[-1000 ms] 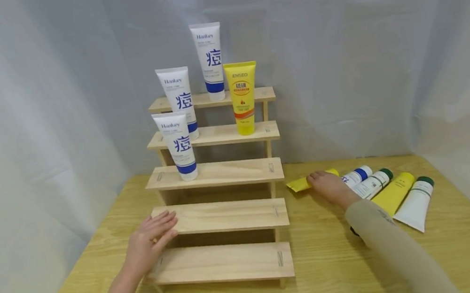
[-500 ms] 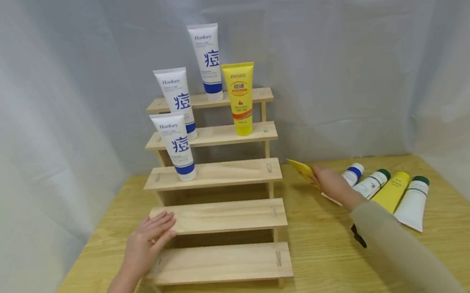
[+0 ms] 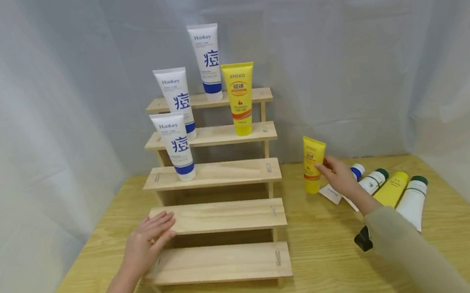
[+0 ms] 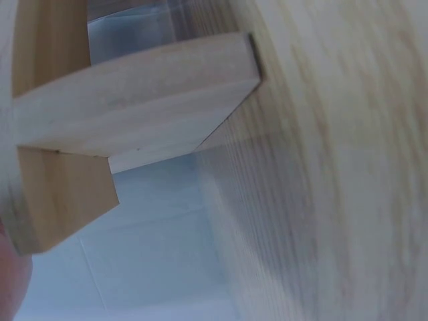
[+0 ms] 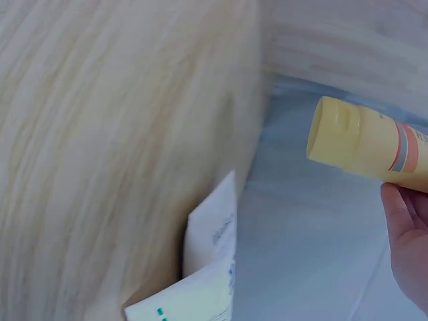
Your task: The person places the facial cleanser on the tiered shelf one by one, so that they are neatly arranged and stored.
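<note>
In the head view my right hand [image 3: 341,177] pinches a yellow squeeze tube [image 3: 313,176] upright, cap down, beside the wooden stepped stand [image 3: 220,216]. Its yellow cap end [image 5: 334,134] shows in the right wrist view, apart from the table. My left hand [image 3: 147,243] rests at the left end of the stand's second-lowest step, fingers fairly straight. Three white tubes with blue bands stand on the upper steps, such as the frontmost white tube [image 3: 179,147]. Another yellow tube [image 3: 241,98] stands at the right of the second step from the top.
Several tubes lie on the table right of the stand, among them a yellow tube [image 3: 394,188] and a white tube with a green cap [image 3: 414,200]. A grey-white curtain [image 3: 337,61] closes off the back and sides. The wooden table [image 3: 321,251] spreads in front.
My right hand has lifted the yellow tube off the table and turned it upright, printed front showing. My left hand keeps its place on the stand.
</note>
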A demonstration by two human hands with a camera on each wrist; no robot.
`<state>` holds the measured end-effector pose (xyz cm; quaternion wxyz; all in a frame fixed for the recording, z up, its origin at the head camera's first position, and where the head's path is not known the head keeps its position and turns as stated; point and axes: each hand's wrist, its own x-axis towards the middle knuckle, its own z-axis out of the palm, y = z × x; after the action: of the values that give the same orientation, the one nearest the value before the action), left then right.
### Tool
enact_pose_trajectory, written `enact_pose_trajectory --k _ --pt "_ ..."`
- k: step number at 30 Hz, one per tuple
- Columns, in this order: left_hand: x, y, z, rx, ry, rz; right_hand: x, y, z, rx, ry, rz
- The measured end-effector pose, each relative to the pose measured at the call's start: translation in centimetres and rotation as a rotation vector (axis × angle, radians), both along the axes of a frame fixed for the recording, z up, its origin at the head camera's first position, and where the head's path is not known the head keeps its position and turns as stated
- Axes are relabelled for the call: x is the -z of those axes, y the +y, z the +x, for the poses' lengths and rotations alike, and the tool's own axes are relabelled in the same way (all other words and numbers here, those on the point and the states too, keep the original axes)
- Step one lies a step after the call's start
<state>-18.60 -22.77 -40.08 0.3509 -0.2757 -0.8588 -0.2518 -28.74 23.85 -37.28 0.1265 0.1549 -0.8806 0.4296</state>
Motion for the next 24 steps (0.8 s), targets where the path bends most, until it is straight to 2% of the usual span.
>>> enact_pose_trajectory --k 5,9,14,18,22,24 --pt "0.1 0.0 0.0 0.004 0.011 0.004 -1.5 0.1 0.8 -0.039 -0.036 -0.202" --pt "0.0 0.0 0.0 0.006 0.015 0.007 -3.0 -0.3 1.7 -0.06 -0.028 -0.303" --pt "-0.1 0.1 0.1 0.006 0.019 0.006 -5.0 -0.9 2.8 -0.084 0.024 -0.402" --pt "-0.2 0.2 0.1 0.001 0.016 0.008 -6.3 -1.5 3.3 -0.143 0.075 -0.512" --pt "-0.2 0.2 0.1 0.001 0.016 0.01 -7.6 -2.5 3.7 -0.186 0.087 -0.561" --pt "-0.2 0.2 0.1 0.006 0.021 0.009 -8.2 -3.1 3.8 -0.176 0.081 -0.552"
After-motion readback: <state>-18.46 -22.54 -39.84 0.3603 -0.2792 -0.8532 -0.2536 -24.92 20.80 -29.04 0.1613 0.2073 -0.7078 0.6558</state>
